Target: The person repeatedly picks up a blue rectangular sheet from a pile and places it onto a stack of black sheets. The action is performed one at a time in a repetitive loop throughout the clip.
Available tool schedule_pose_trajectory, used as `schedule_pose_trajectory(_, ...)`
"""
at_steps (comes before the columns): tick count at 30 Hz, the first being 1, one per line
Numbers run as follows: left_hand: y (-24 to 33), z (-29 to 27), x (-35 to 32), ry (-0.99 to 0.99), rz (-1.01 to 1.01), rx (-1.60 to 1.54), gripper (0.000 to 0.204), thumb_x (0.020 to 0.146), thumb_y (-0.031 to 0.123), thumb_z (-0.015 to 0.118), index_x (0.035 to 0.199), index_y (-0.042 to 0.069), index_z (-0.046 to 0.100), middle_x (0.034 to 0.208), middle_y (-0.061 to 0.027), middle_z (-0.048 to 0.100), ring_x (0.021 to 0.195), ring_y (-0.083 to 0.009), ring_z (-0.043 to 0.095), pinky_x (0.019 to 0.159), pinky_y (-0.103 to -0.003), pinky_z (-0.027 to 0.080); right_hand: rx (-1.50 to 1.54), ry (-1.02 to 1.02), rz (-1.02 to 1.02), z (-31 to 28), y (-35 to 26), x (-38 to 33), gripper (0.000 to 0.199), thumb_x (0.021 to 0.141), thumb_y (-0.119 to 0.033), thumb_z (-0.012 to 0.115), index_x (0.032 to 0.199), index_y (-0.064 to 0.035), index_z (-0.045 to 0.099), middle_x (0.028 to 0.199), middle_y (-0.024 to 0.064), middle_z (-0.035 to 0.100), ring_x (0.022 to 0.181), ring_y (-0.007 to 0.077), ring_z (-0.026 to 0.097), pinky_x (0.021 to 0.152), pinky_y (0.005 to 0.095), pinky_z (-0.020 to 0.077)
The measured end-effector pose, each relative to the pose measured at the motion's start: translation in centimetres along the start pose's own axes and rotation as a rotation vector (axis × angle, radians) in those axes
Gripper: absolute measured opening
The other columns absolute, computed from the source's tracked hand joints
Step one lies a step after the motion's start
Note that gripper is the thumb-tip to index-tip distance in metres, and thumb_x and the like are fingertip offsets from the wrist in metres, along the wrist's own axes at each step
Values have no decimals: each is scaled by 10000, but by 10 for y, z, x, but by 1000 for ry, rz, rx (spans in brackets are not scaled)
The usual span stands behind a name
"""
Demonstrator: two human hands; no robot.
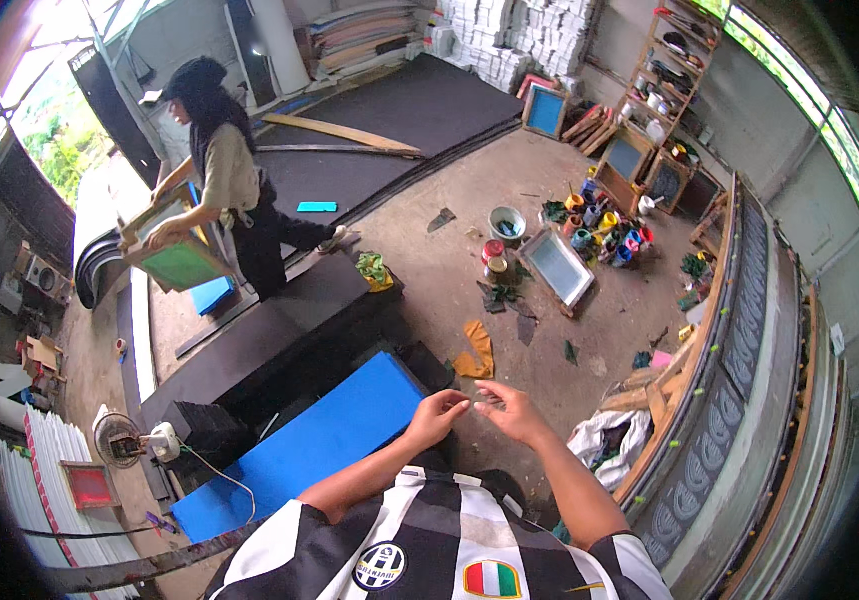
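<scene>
Both my hands are raised in front of my chest, fingertips almost meeting. My left hand (435, 418) has its fingers curled in toward the thumb in a pinch; whatever it may hold is too small to make out. Opposite it, my right hand (513, 413) is loosely bent, with thumb and fingers apart and nothing visible between them. Beneath and left of my left hand lies a long blue sheet (319, 440) on a stack. An orange-brown cloth (474, 350) lies on the floor just beyond my hands.
At left, another person (224, 165) carries framed screens (174, 250). A framed screen (559, 268), a white bucket (506, 223) and several paint pots (604, 225) stand on the floor ahead. Long wooden-edged panels (719, 400) line my right. A fan (117, 440) stands at left.
</scene>
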State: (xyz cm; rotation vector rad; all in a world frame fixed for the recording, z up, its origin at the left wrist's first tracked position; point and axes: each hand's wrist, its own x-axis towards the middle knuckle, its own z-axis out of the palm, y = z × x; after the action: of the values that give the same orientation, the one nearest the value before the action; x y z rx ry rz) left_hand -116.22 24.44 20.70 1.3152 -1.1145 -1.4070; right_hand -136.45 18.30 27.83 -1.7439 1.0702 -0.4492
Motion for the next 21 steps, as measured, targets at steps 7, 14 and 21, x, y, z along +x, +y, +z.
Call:
schedule_pose_trajectory(7,64,-11,90,10,27,161,315,999,260,676,1169,-5,695,1052,-116,745,959,-180,702,839,-333,556,82,-14,-8,-58,16,95,476,947,-216,740,1377,-57,612,1180,120,697,1037,181,670,911,348,547)
schedule_pose_trajectory(14,57,-27,204,221,0,166,319,997,268,677,1171,2,701,1061,-113,742,958,-175,696,850,-344,558,22,-155,-53,-119,46,228,468,953,-208,733,1373,-44,610,1177,124,700,1031,182,671,919,329,543)
schedule_pose_trajectory(21,93,-26,350,360,2,89,333,1002,276,669,1173,-9,694,1058,-118,742,946,-179,700,856,-347,559,-4,-307,-98,-195,42,372,498,929,-284,743,1361,-70,623,1171,180,718,1057,264,712,927,380,548)
